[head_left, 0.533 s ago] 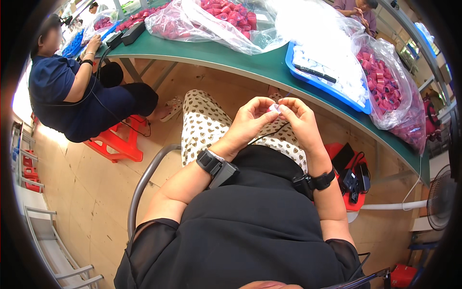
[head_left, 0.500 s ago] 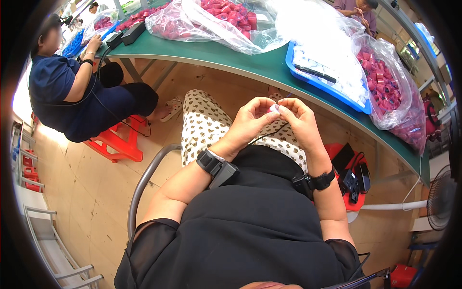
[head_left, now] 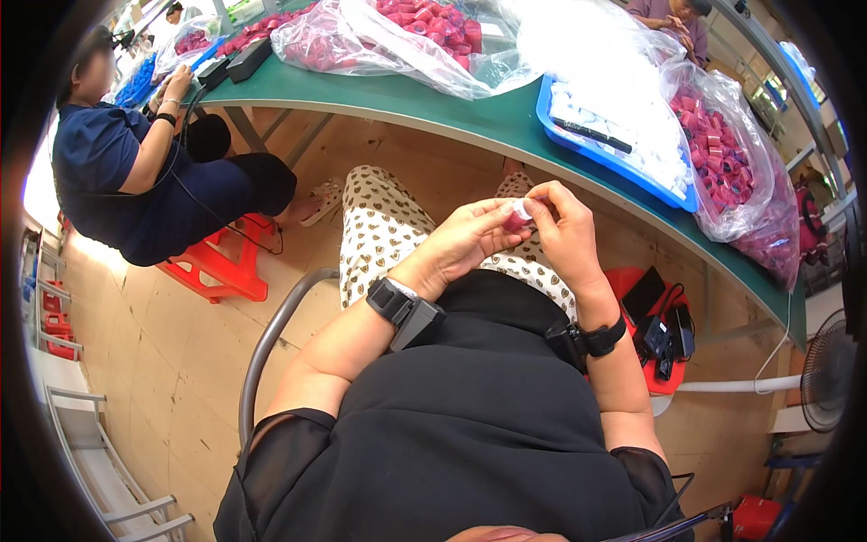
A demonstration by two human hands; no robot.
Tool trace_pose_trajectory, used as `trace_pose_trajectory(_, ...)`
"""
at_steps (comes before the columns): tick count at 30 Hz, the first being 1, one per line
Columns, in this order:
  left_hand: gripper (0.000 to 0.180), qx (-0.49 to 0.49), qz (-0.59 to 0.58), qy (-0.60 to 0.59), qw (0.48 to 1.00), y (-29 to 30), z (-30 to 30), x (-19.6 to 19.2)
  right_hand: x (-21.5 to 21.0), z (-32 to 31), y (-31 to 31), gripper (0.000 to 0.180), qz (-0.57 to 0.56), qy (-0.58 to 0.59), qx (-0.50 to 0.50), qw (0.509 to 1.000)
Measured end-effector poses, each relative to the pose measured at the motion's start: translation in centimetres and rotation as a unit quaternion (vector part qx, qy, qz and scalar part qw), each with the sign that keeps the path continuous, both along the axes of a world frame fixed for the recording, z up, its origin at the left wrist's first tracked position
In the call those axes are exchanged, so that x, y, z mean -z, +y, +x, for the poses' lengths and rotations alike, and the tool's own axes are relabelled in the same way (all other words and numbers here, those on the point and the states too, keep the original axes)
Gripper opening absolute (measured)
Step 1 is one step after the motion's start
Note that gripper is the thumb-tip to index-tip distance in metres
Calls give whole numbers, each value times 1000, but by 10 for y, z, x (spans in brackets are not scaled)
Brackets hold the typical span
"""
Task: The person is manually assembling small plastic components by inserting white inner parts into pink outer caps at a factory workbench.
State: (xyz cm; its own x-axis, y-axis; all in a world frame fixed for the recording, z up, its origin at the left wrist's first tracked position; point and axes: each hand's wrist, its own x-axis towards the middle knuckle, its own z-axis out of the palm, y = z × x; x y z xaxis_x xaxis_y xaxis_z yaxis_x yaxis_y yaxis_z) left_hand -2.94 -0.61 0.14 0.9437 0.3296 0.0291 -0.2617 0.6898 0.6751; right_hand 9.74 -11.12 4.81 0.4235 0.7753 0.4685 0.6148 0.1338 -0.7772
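Above my lap, my left hand [head_left: 470, 237] pinches a small dark-pink piece with a white part [head_left: 517, 217] at its upper end. It looks like a short cap or ring; its exact kind is too small to make out. My right hand [head_left: 565, 226] has its thumb and forefinger closed on the white end of the same piece. Beyond my hands, a blue tray [head_left: 623, 178] of white pieces sits at the table edge, a black marker-like stick [head_left: 591, 135] lying across it. A clear bag of dark-pink pieces [head_left: 713, 154] stands to its right.
The green table [head_left: 388, 99] curves across in front of me. Another clear bag of pink pieces [head_left: 424, 36] lies on it. At left a co-worker [head_left: 135, 163] sits on a red stool [head_left: 217, 266]. Cables and black adapters rest on a red stool [head_left: 664, 334] at right, near a fan [head_left: 824, 370].
My left hand has turned, so the pink piece with its white end now shows between my fingers. My right hand has shifted slightly and pinches the white end.
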Motion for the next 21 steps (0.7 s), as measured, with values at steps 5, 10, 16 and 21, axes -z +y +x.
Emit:
trace_pose_trajectory(5,26,-8,-1,23,1000,1,0,0,-1,4,1,6,31,-179,-19,983)
trace_pose_trajectory(10,31,-8,-27,6,1000,-1,0,-2,-7,-2,-1,6,50,-184,-15,982)
trace_pose_trajectory(16,34,22,-94,-48,994,0,2,-2,-19,-13,-6,7,32,-152,-18,988)
trace_pose_trajectory(21,35,25,-158,-18,987,-1,1,3,-15,-10,-6,7,27,-153,-13,988)
